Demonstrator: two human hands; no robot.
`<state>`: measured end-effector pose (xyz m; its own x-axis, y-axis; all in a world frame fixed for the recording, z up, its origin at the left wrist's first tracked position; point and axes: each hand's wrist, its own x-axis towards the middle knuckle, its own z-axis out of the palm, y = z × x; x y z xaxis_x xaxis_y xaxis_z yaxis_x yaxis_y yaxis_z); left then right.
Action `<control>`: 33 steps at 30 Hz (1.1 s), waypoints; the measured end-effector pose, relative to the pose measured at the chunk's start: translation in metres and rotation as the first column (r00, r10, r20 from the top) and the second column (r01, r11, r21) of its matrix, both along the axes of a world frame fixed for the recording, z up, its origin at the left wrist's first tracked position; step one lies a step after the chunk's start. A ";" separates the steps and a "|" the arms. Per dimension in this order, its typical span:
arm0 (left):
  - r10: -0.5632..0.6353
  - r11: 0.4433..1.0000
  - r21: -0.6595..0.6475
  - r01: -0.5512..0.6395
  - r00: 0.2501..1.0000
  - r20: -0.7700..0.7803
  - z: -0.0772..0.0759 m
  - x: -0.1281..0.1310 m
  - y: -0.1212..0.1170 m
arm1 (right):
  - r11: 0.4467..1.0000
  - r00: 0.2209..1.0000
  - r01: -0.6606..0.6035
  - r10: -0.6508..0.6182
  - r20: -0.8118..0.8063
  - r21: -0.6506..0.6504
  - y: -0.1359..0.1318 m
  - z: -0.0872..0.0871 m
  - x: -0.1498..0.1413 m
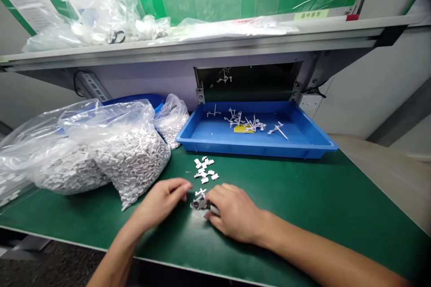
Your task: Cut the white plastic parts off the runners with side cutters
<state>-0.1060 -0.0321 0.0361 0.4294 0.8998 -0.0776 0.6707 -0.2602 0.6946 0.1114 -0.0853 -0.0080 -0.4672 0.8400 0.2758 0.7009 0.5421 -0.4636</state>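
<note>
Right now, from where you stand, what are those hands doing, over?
Left hand and right hand over small white plastic parts on the green mat. Right fingers touching them. Blue tray and bagged parts beyond, apart from hands.

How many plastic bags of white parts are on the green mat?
3: a large bag far left, another beside it, a smaller one behind by the blue tray. Others may be hidden.

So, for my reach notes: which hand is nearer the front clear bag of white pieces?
Left: the left hand is just right of the clear bag; the right hand is farther right.
</note>
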 end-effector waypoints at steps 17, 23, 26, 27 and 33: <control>-0.017 0.926 0.361 0.111 0.968 -0.252 0.002 0.010 0.072 | 0.287 0.327 0.912 -0.940 -0.097 0.293 -0.011 0.075 0.261; -0.080 0.890 0.393 0.233 0.926 -0.369 -0.023 0.014 0.100 | 0.512 0.507 0.852 -0.859 0.075 0.105 -0.060 -0.001 0.218; -0.077 0.880 0.417 0.226 0.936 -0.344 -0.024 0.012 0.102 | 0.736 0.740 0.648 -0.669 0.068 0.195 -0.061 -0.032 0.162; -0.067 0.878 0.428 0.213 0.941 -0.332 -0.022 0.011 0.102 | 0.756 0.764 0.610 -0.641 0.078 0.235 -0.058 -0.037 0.151; -0.116 0.856 0.507 0.106 0.993 -0.012 -0.003 0.026 0.070 | 0.804 0.812 0.582 -0.568 -0.133 0.123 -0.036 -0.002 0.114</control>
<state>-0.0802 0.0377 0.0334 0.5258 0.7592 0.3836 0.6050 -0.6508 0.4588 0.2256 -0.1214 -0.0099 0.1198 0.8917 0.4365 0.8674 0.1199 -0.4830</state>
